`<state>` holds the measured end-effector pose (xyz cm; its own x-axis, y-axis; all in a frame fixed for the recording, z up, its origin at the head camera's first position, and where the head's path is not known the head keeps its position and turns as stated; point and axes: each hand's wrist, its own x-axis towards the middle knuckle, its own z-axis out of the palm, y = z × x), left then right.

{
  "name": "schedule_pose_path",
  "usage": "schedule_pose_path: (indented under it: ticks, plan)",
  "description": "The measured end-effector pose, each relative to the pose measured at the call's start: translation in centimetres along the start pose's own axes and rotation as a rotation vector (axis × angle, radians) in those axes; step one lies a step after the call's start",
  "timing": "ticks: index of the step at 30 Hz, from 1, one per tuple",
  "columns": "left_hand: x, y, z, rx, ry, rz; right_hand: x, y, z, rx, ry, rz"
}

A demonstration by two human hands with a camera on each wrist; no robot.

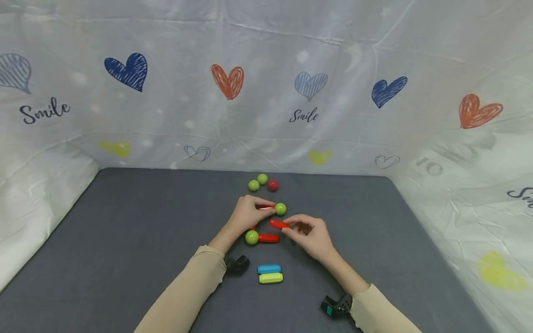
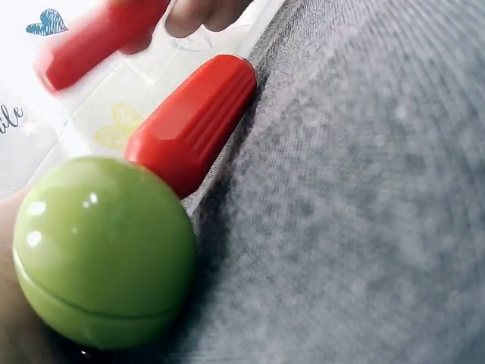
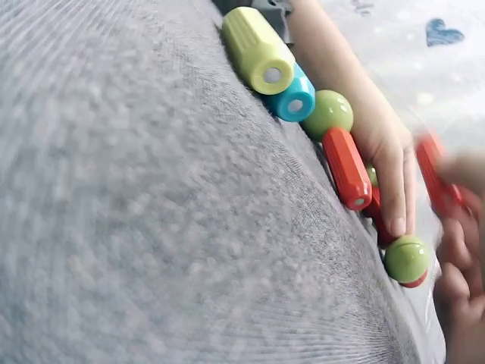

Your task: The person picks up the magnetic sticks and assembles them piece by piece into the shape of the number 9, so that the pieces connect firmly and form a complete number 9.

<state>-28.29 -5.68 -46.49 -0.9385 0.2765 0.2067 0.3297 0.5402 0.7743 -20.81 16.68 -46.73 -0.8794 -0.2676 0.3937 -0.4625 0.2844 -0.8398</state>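
Note:
My right hand (image 1: 310,236) pinches a red ribbed rod (image 1: 277,224) between thumb and fingertips, its free end pointing left. In the right wrist view this rod (image 3: 432,174) is blurred. Just beyond, my left hand (image 1: 247,213) grips another red rod (image 1: 266,207), mostly covered by the fingers, with a green ball (image 1: 280,209) at its right end. Closer to me, a second green ball (image 1: 251,237) meets the left end of a red rod (image 1: 269,238); both lie on the table. More red shows behind that ball, partly hidden by the left wrist.
A blue rod (image 1: 269,268) and a yellow-green rod (image 1: 270,278) lie side by side at the front. Farther back sit two green balls (image 1: 253,185) and a red ball (image 1: 272,185). A white printed sheet (image 1: 266,120) hangs behind the dark grey table (image 1: 125,240).

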Motion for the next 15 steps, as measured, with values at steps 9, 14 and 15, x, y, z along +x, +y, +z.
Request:
schedule_pose_path:
  ticks: [9, 14, 15]
  plan:
    - [0.04, -0.21, -0.08, -0.004, -0.013, 0.002, 0.26, 0.56, -0.2, -0.209, 0.276, 0.31]
    - [0.06, -0.18, -0.11, -0.001, -0.019, 0.0, 0.19, 0.64, -0.2, -0.239, 0.264, 0.289]
    - [0.05, -0.15, -0.11, 0.0, -0.019, -0.001, 0.16, 0.64, -0.19, -0.248, 0.257, 0.283]
